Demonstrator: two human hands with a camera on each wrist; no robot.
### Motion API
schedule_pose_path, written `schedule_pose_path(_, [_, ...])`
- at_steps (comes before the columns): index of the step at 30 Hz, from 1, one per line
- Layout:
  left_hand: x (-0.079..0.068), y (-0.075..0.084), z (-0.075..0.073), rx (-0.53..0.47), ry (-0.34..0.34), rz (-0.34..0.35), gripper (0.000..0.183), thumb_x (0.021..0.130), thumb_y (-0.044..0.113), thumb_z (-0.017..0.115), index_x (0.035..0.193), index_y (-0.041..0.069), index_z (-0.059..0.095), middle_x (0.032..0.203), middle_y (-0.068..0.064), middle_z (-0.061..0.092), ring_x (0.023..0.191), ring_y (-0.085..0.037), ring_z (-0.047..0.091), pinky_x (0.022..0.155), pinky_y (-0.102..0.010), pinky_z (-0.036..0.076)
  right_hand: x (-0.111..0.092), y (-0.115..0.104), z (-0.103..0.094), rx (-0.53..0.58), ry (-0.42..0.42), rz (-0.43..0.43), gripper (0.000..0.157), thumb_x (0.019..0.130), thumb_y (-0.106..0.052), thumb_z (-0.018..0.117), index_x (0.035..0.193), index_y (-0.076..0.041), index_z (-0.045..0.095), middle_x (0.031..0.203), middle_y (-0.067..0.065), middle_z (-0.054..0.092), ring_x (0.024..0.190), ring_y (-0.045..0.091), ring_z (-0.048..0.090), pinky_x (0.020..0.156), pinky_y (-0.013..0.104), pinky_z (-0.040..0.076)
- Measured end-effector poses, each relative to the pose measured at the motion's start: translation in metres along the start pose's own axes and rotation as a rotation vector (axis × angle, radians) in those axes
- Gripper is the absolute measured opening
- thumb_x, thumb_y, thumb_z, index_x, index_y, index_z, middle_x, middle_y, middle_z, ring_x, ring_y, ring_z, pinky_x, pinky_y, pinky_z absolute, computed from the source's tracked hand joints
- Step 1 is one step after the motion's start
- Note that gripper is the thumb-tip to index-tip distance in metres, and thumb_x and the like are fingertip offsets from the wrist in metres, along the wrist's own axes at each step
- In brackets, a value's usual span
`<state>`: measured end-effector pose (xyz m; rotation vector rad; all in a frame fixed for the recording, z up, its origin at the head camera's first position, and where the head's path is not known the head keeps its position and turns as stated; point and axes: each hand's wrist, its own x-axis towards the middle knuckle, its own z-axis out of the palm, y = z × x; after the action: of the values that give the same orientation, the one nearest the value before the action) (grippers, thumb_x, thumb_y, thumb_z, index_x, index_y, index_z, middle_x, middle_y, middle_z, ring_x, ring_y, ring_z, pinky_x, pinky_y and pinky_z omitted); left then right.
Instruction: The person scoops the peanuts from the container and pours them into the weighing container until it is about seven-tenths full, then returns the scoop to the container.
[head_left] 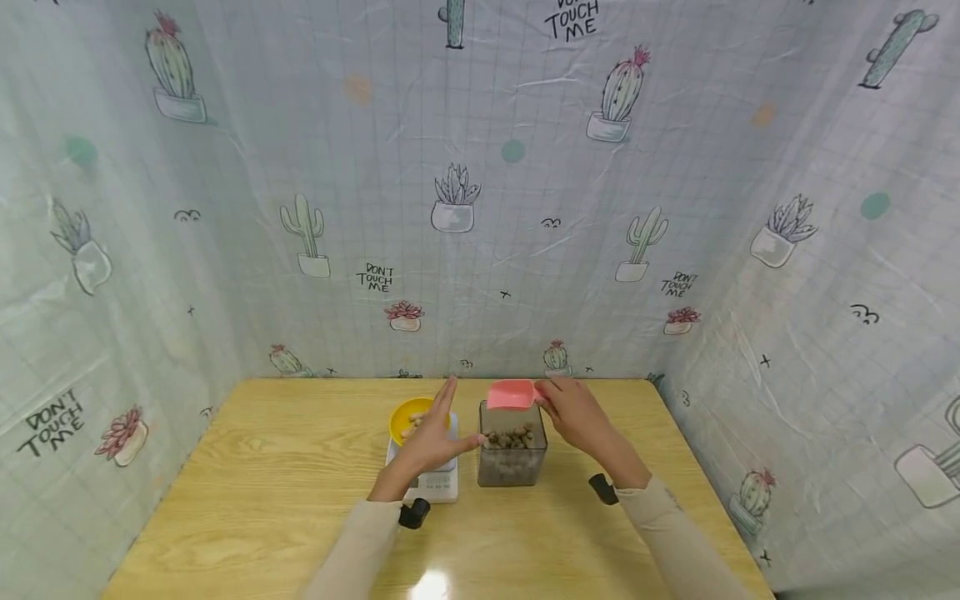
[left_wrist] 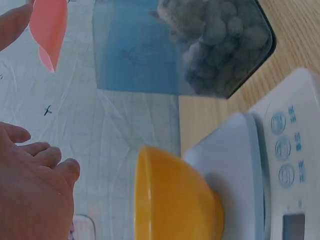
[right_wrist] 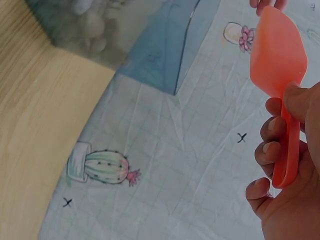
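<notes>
My right hand (head_left: 577, 417) grips the handle of a pinkish-red scoop (head_left: 512, 394), its fingers curled round it in the right wrist view. The scoop is raised over the back of a clear grey, square container (head_left: 510, 473) partly filled with brownish, nut-like lumps (head_left: 510, 438). My left hand (head_left: 427, 443) is held up between the container and a yellow bowl (left_wrist: 175, 195), fingers extended and thumb spread toward the container's rim. The bowl, with some pale, peanut-like pieces (head_left: 412, 426) inside, sits on a white kitchen scale (head_left: 444, 490). The left hand hides part of bowl and scale.
Everything stands on a light wood-grain table (head_left: 285, 475). A cactus-print curtain (head_left: 480, 275) hangs behind the table and along both sides. A black wrist camera (head_left: 414, 513) sits by the left wrist, and another (head_left: 603, 489) by the right.
</notes>
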<state>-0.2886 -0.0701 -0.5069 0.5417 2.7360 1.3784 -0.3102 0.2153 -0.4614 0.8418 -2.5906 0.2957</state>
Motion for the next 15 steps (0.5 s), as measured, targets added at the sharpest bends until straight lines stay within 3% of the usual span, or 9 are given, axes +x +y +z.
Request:
schedule_pose_path(6, [0.010, 0.003, 0.015, 0.022, -0.077, -0.011, 0.117, 0.080, 0.057, 0.075, 0.160, 0.021, -0.003, 0.167, -0.010, 0.000, 0.149, -0.041, 0.022, 0.112, -0.061, 0.033, -0.008, 0.008, -0.007, -0.034, -0.009, 0.011, 0.019, 0.098, -0.021, 0.060, 0.114, -0.012, 0.066, 0.096, 0.002, 0.067, 0.089, 0.023, 0.064, 0.081, 0.047, 0.049])
schedule_pose_path(15, [0.020, -0.011, 0.034, -0.023, -0.145, -0.026, 0.114, 0.082, 0.050, 0.076, 0.160, 0.019, 0.000, 0.167, -0.012, 0.003, 0.151, -0.040, 0.017, 0.115, -0.060, 0.029, -0.013, 0.014, -0.017, -0.098, -0.015, -0.069, 0.011, 0.094, -0.020, 0.065, 0.104, -0.014, 0.066, 0.082, -0.002, 0.056, 0.074, 0.016, 0.050, 0.066, 0.031, 0.032])
